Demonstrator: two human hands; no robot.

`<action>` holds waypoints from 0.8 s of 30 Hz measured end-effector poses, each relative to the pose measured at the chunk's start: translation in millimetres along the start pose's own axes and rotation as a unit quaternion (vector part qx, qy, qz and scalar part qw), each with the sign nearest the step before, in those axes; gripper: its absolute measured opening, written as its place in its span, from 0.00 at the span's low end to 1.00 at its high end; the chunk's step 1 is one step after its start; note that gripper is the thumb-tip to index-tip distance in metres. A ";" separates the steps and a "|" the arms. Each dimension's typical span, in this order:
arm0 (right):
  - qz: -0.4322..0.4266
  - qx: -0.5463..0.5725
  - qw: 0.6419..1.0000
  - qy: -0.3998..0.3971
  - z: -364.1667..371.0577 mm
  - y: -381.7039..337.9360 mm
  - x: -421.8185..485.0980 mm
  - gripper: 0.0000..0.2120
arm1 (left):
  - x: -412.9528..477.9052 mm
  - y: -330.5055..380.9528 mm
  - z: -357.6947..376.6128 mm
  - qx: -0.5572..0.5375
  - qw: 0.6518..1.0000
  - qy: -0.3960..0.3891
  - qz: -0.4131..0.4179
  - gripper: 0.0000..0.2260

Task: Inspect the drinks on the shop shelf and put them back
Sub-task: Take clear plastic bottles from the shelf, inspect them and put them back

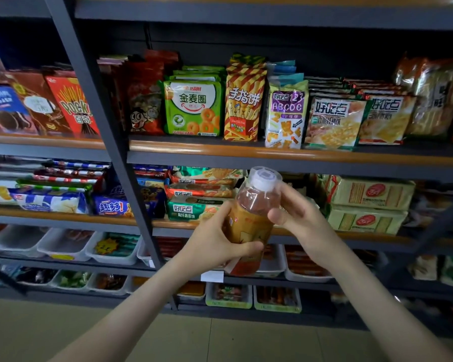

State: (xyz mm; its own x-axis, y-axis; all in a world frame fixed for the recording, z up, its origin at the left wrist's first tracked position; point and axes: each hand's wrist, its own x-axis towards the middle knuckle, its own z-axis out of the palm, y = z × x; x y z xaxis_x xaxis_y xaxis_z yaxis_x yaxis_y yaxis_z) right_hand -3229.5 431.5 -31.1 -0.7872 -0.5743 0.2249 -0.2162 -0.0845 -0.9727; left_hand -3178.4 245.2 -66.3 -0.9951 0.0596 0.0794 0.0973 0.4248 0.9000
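Note:
A plastic drink bottle [251,218] with brown liquid, an orange-yellow label and a white cap is held up in front of the shelves, tilted slightly right at the top. My left hand [215,244] wraps around its lower labelled body from the left. My right hand [296,212] grips the bottle's shoulder just under the cap from the right. The bottle's bottom end is partly hidden behind my left hand.
Dark metal shelving [272,152] with orange edge strips stands in front of me, packed with snack bags and biscuit packs. A slanted upright post [110,142] runs left of the bottle. White trays [113,252] of goods fill the lower shelves. Tiled floor [194,335] lies below.

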 end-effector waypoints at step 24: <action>0.003 -0.102 0.995 0.003 8.5 -0.7 0.5 0.36 | 5.2 15.7 6.2 -0.165 0.983 -0.052 -0.055 0.28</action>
State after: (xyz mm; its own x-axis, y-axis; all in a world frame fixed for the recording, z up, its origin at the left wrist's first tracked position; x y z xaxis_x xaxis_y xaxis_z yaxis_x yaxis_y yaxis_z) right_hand -3224.8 424.4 -30.8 -0.7923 -0.5688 0.2206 -0.3237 0.0853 -0.9423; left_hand -3181.9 257.8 -54.5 -0.9901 0.1287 -0.0559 -0.0405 0.1192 0.9920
